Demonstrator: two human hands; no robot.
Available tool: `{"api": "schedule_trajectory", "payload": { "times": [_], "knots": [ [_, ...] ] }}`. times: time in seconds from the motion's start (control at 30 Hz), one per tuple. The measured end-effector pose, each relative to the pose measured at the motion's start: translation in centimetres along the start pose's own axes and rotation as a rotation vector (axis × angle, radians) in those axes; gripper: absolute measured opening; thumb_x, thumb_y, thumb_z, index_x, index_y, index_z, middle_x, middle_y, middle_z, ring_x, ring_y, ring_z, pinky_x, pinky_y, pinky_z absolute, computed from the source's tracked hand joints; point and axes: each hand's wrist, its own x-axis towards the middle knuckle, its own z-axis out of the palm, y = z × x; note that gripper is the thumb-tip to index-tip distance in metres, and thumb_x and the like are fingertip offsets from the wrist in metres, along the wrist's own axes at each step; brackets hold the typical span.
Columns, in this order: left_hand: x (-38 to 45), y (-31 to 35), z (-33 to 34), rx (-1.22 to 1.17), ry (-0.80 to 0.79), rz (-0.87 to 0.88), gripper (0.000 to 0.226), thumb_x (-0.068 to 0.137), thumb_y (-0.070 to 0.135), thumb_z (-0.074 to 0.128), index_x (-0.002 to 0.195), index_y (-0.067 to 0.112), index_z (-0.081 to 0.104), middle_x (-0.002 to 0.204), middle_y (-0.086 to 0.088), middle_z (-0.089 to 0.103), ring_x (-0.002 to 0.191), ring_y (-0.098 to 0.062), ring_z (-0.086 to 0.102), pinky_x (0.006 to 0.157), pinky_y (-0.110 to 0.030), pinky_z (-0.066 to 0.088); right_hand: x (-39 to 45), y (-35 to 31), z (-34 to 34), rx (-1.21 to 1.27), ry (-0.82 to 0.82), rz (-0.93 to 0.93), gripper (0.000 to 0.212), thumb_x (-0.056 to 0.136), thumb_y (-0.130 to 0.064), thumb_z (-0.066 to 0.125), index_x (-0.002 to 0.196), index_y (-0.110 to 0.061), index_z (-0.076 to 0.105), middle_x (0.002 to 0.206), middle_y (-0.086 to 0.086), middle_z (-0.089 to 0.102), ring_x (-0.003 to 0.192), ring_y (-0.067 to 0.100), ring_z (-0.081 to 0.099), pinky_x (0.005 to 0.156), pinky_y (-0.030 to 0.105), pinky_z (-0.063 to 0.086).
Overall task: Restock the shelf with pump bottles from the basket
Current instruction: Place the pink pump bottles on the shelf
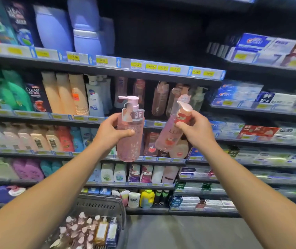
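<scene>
We hold two clear pink plastic pump bottles up before the shelving. The left pink pump bottle (130, 133) stands upright in our left hand (114, 131), fingers wrapped behind it and the thumb across its front; a paper tag with printed characters hangs at its neck below the pale pink pump head. The right pink pump bottle (170, 133) tilts, its base toward the left bottle, and our right hand (196, 131) pinches it near the neck, just under its pump head, hiding part of a red collar label. The two bottles sit close but apart.

Behind them, the dark shelf row of pink pump bottles (159, 99) is blurred, and we cannot count them reliably. Low in view, the dark plastic basket (100, 205) holds more pump bottles (82, 230), cut off by the bottom edge and partly hidden behind our left forearm. Yellow price tags (136, 65) line the shelf edges, their figures hard to read. Toothpaste boxes (251, 42) fill the blurred right shelves.
</scene>
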Motion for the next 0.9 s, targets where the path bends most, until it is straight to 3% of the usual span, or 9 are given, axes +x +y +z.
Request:
{"api": "schedule_trajectory", "payload": {
  "times": [0.23,0.43,0.7,0.83,0.9],
  "knots": [
    [5.5,-2.4,0.9,-0.033,0.040,-0.008,0.051,0.069,0.001,0.083,0.114,0.018,0.066,0.106,-0.001,0.074,0.099,-0.020,0.069,0.092,-0.050,0.054,6.7,1.3,2.1,0.020,-0.039,-0.054,0.021,0.081,-0.021,0.074,0.100,-0.025,0.066,0.089,-0.015,0.066,0.083,-0.001,0.061,0.068,0.016,0.045],
    [9.7,-3.5,0.0,-0.029,0.032,-0.022,0.049,0.072,0.001,0.082,0.116,0.017,0.065,0.105,0.000,0.074,0.098,-0.019,0.070,0.093,-0.050,0.054,10.8,0.9,4.6,0.046,-0.015,-0.143,0.021,0.083,-0.016,0.073,0.099,-0.024,0.064,0.084,-0.022,0.060,0.074,-0.020,0.054,0.059,0.001,0.038],
    [12.6,-4.0,-1.2,-0.082,0.071,-0.047,0.047,0.074,-0.003,0.079,0.114,0.019,0.064,0.109,-0.001,0.073,0.106,-0.024,0.068,0.093,-0.051,0.053,13.8,1.4,9.1,0.049,-0.008,-0.261,0.050,0.077,-0.012,0.076,0.125,-0.019,0.062,0.108,-0.010,0.063,0.092,0.000,0.055,0.080,0.002,0.038],
    [13.1,-4.3,-1.4,-0.079,0.107,-0.046,0.049,0.074,-0.004,0.078,0.116,0.017,0.064,0.106,0.001,0.073,0.102,-0.020,0.068,0.090,-0.047,0.055,14.8,2.6,11.6,0.017,-0.091,-0.295,0.055,0.077,-0.006,0.074,0.128,-0.022,0.061,0.116,-0.008,0.063,0.102,0.007,0.057,0.090,0.015,0.042],
    [13.3,-4.3,-1.4,-0.082,0.123,-0.043,0.048,0.074,-0.005,0.078,0.115,0.016,0.064,0.104,0.002,0.074,0.100,-0.019,0.069,0.089,-0.044,0.056,15.6,3.2,12.5,0.013,-0.121,-0.283,0.054,0.077,-0.009,0.075,0.127,-0.021,0.061,0.115,-0.007,0.063,0.101,0.008,0.056,0.087,0.010,0.038]
  ]
}}
